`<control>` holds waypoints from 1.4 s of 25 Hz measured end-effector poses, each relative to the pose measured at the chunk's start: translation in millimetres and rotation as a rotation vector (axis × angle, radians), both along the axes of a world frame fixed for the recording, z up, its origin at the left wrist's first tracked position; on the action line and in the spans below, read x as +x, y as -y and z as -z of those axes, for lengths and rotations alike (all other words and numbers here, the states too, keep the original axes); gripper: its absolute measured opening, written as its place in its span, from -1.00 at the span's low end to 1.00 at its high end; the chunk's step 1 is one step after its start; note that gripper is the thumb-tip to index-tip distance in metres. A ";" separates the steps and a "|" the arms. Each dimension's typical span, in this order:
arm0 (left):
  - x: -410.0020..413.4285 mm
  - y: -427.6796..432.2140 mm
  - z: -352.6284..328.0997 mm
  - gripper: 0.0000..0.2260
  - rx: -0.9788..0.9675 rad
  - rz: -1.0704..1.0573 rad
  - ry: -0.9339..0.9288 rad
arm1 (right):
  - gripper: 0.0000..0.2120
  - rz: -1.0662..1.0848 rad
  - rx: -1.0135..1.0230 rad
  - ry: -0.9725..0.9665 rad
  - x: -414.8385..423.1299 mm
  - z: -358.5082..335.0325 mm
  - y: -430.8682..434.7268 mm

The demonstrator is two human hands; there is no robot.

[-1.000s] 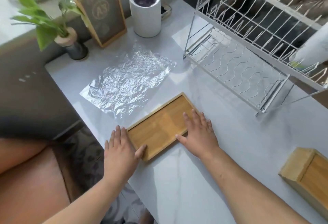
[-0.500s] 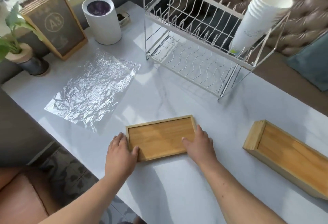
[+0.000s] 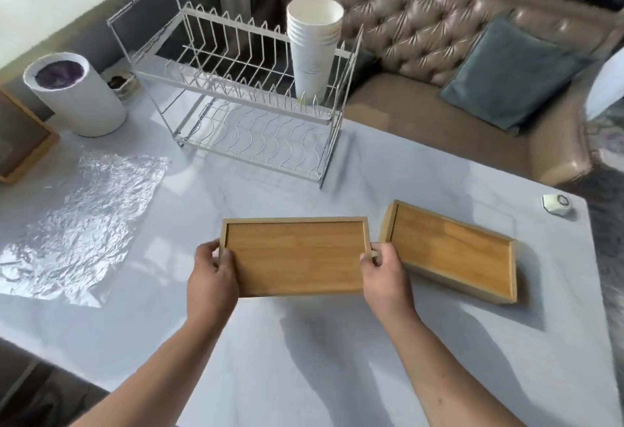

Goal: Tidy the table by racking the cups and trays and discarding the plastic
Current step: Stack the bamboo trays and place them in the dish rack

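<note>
- At the far left of the worktop [image 3: 304, 376] stands a white cylindrical bin [image 3: 76, 95] with a dark liner, its top open, a likely place for the rubbish.
- Just in front of the bin a crinkled sheet of clear plastic [image 3: 77, 230] lies flat, untouched and well apart from my hands.
- Behind the middle of the worktop sits a white wire dish rack [image 3: 243, 105]; a stack of white paper cups [image 3: 314, 48] already stands upright at the right end of its upper tier, while the slots to their left look free.
- My left hand [image 3: 211, 278] pinches the left short edge of a shallow wooden tray [image 3: 295, 254], thumb on the rim.
- My right hand [image 3: 385, 274] pinches the opposite edge the same way, so the tray stays level, probably for carrying to the rack.
- Nothing stands between the tray and the rack.
- Just beside my right hand a second wooden tray [image 3: 452, 254] rests angled on the worktop, waiting.
- Near the right edge lies a small white object [image 3: 556, 204] I cannot identify.
</note>
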State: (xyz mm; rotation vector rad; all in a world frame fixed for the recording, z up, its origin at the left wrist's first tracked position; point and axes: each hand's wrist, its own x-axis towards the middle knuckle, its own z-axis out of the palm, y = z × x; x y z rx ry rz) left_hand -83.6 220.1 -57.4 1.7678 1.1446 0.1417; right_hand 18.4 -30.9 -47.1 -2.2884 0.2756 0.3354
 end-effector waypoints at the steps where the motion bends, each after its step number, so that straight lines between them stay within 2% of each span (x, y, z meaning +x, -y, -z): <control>1: 13.1 10.6 -6.1 -0.83 -0.010 0.004 0.028 | -0.76 0.020 -0.005 0.019 4.7 -4.6 16.0; 6: 79.9 74.7 -26.3 -0.78 0.013 0.176 0.086 | -0.76 0.147 -0.012 0.089 26.4 -16.8 104.2; 10: 120.2 127.1 -28.8 -0.79 0.097 0.325 0.008 | -0.81 0.272 -0.030 0.126 41.5 -22.1 170.6; 13: 144.3 166.0 -26.0 -0.82 0.222 0.448 -0.038 | -0.80 0.305 -0.076 0.145 49.3 -18.9 211.2; 17: 164.1 200.4 -14.8 -0.79 0.290 0.525 -0.088 | -0.77 0.314 -0.128 0.155 60.0 -9.8 247.0; 27: 196.8 225.3 5.2 -0.78 0.435 0.610 -0.134 | -0.80 0.306 -0.171 0.128 80.8 16.3 269.4; 35: 206.3 224.7 17.7 -0.79 0.416 0.646 -0.171 | -0.85 0.280 -0.183 0.070 84.8 26.8 268.4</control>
